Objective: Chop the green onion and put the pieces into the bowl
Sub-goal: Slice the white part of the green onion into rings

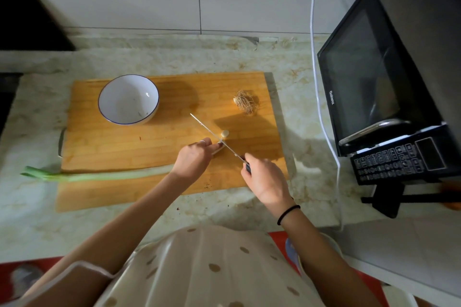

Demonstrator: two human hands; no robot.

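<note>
Biggest worry here is the left hand (193, 157). It's curled down on the white end of the onion (99, 176), pinning it just below the middle of the frame, and the fingertips (219, 143) look like they're right up against the knife (205, 127). If the blade drifts left, I'd guess that's a nick. The right hand (264, 177) is wrapped tight round the dark handle, with the thin metal blade seen nearly edge-on and angling up-left. The stalk is smooth, round and long, pale at the cut end and darker green at the leaves. It runs off the board (124, 147) onto the counter at lower left, so it could roll or swivel under pressure. One cut piece (225, 133), a small pale disc, sits just right of the blade, and it's the sort of shape that rolls away. The wiry brown root tuft (245, 101) lies right of centre on the board, so watch it doesn't get swept in with the good bits. The bowl (124, 99) is glossy white with a thin blue rim and sits at the board's upper left, well apart from the cutting, so pieces could drop on the way over. The board is strip-grained wood, and the counter is mottled stone.
</note>
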